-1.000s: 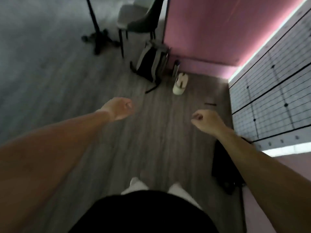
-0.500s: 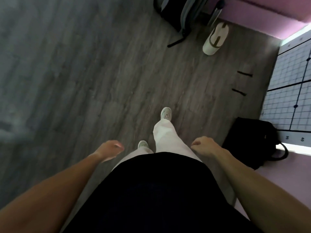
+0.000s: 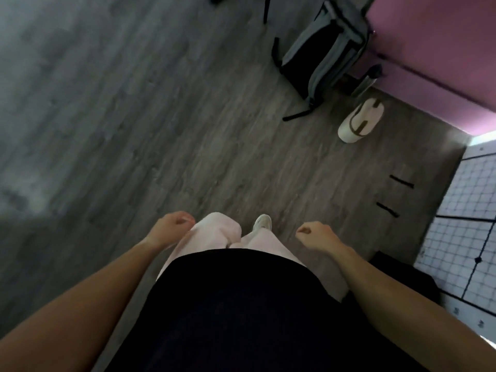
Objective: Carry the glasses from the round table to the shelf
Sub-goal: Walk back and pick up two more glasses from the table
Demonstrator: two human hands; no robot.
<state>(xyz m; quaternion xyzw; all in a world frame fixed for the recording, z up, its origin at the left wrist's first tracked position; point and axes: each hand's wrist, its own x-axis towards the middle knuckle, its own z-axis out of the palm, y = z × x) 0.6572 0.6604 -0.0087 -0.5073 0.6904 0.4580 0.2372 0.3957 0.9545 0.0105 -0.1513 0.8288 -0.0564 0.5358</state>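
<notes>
we look straight down at the wood floor: our left hand and right hand each hang with the grip loosely curled, holding nothing. no glasses show. a backpack leans by the pink wall.

Open floor left and ahead; backpack, white cap and grid board crowd the right side by the pink wall.
</notes>
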